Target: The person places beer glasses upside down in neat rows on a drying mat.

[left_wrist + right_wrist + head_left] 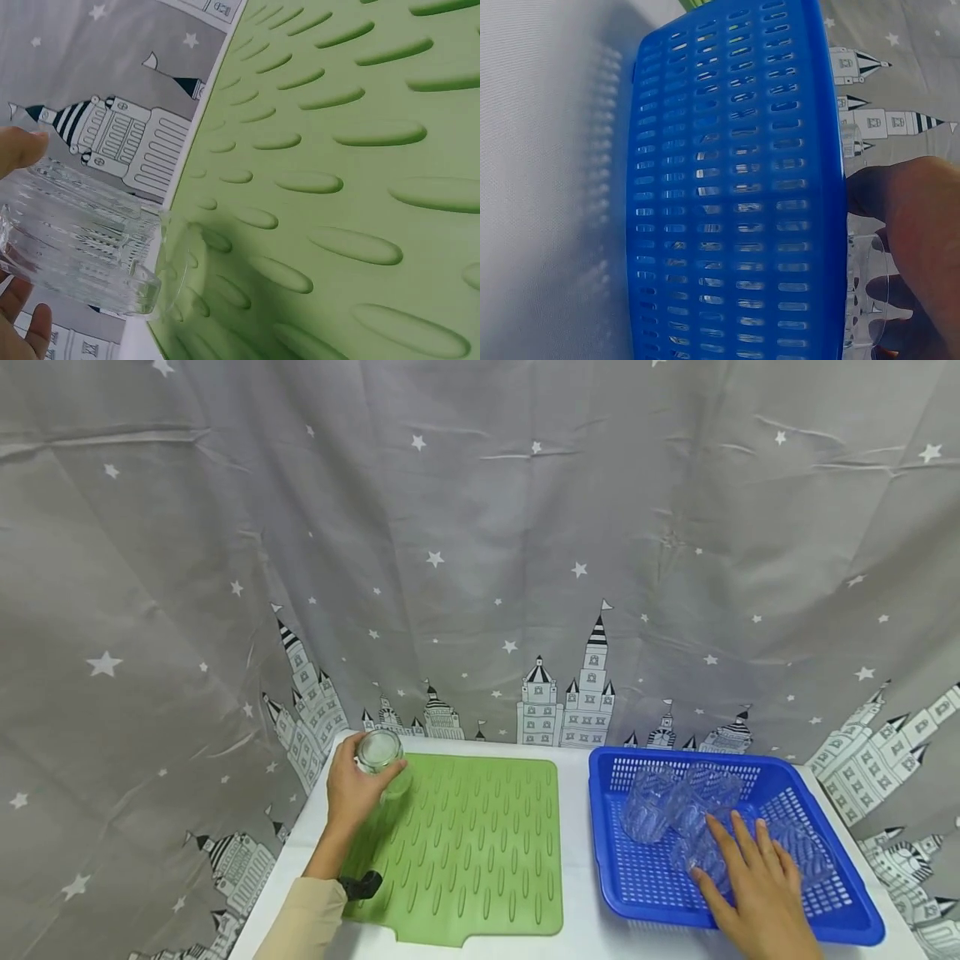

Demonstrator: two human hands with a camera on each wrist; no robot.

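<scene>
My left hand (358, 787) grips a clear ribbed glass (379, 753) over the far left corner of the green ridged mat (480, 852). In the left wrist view the glass (82, 240) lies tilted between my fingertips (21, 147), just above the mat (345, 150) edge. My right hand (750, 881) reaches into the blue basket (750, 767), its fingers laid fairly straight over one clear glass (699, 852). The right wrist view shows the basket wall (727, 202), with that hand (919, 225) touching a glass (866, 292) over the rim.
Several more clear glasses (678, 797) lie on their sides in the basket. Mat and basket sit side by side on a white table (577, 868). A grey star-and-castle curtain (480, 568) hangs close behind. A black strap (362, 885) is on my left wrist.
</scene>
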